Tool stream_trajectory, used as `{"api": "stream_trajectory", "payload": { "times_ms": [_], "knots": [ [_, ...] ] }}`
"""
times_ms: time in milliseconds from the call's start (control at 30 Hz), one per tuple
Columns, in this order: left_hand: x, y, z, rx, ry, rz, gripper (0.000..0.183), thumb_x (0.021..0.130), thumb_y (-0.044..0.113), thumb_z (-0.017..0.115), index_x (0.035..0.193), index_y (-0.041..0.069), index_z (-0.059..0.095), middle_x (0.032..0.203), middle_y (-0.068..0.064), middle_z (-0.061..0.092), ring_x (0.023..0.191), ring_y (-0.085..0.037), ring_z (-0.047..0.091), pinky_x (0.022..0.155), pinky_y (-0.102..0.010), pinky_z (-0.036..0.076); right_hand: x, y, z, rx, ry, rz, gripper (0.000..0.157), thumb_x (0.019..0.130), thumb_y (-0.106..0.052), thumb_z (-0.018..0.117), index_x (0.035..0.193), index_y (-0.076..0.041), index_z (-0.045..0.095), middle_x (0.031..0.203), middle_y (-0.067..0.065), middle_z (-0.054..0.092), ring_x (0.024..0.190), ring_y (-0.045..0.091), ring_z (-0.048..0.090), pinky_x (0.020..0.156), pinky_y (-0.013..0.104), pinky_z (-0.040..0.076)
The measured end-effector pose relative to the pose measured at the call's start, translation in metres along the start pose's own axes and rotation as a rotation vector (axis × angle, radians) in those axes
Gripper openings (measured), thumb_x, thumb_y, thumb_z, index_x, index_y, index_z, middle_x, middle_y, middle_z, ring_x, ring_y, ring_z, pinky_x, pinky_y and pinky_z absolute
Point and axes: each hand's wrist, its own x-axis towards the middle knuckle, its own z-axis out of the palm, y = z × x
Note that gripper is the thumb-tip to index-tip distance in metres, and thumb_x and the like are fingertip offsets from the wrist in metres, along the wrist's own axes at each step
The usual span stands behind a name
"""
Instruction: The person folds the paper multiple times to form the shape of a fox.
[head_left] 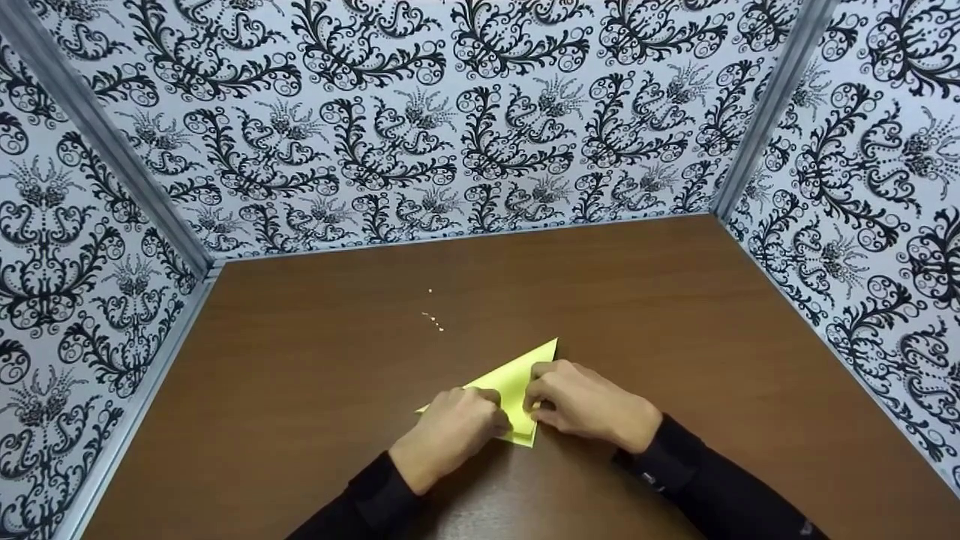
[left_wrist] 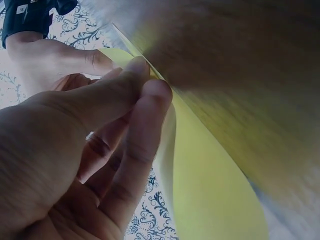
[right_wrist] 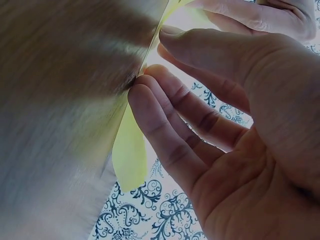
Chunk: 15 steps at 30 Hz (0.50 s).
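A sheet of yellow paper, folded over with pointed corners, lies on the brown table between both hands. My left hand has curled fingers at its left, near part. In the left wrist view the left thumb and forefinger pinch the paper at its edge, and the sheet bows up beside them. My right hand is at the paper's right edge. The right wrist view shows the right thumb and forefinger pinching that edge, other fingertips close to the tabletop. The hands cover part of the sheet.
The brown wooden table spreads around the hands. Several small pale crumbs lie on it beyond the paper. Panels with black floral patterns and grey frame posts enclose the back and sides.
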Motion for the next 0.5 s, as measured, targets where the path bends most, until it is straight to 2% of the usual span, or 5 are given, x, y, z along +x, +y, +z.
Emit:
{"api": "stream_trajectory", "payload": {
  "times_ms": [167, 333, 500],
  "knots": [
    [-0.0001, -0.0007, -0.0010, 0.027, 0.024, 0.031, 0.016, 0.092, 0.032, 0.095, 0.079, 0.029, 0.085, 0.083, 0.009, 0.075, 0.067, -0.015, 0.073, 0.055, -0.034, 0.061, -0.0007, 0.0004, 0.0001, -0.014, -0.007, 0.009, 0.008, 0.097, -0.008, 0.091, 0.099, -0.015, 0.087, 0.098, 0.003, 0.076, 0.082, 0.008, 0.067, 0.074, 0.023, 0.059],
    [-0.0010, -0.0010, -0.0011, 0.072, 0.049, 0.070, 0.024, 0.093, 0.021, 0.094, 0.074, 0.026, 0.080, 0.078, 0.009, 0.069, 0.061, -0.012, 0.067, 0.051, -0.034, 0.059, -0.0012, -0.0003, 0.0004, -0.021, -0.011, 0.021, 0.008, 0.097, -0.009, 0.092, 0.097, -0.015, 0.086, 0.098, 0.003, 0.075, 0.082, 0.007, 0.065, 0.074, 0.023, 0.058],
    [-0.0021, -0.0009, -0.0013, 0.030, 0.026, 0.070, 0.023, 0.093, 0.019, 0.094, 0.076, 0.026, 0.080, 0.078, 0.009, 0.066, 0.061, -0.011, 0.063, 0.053, -0.033, 0.058, -0.0013, -0.0018, -0.0005, -0.017, -0.017, 0.033, 0.008, 0.097, -0.010, 0.092, 0.097, -0.015, 0.086, 0.096, 0.003, 0.074, 0.080, 0.004, 0.060, 0.073, 0.021, 0.055]
  ]
}}
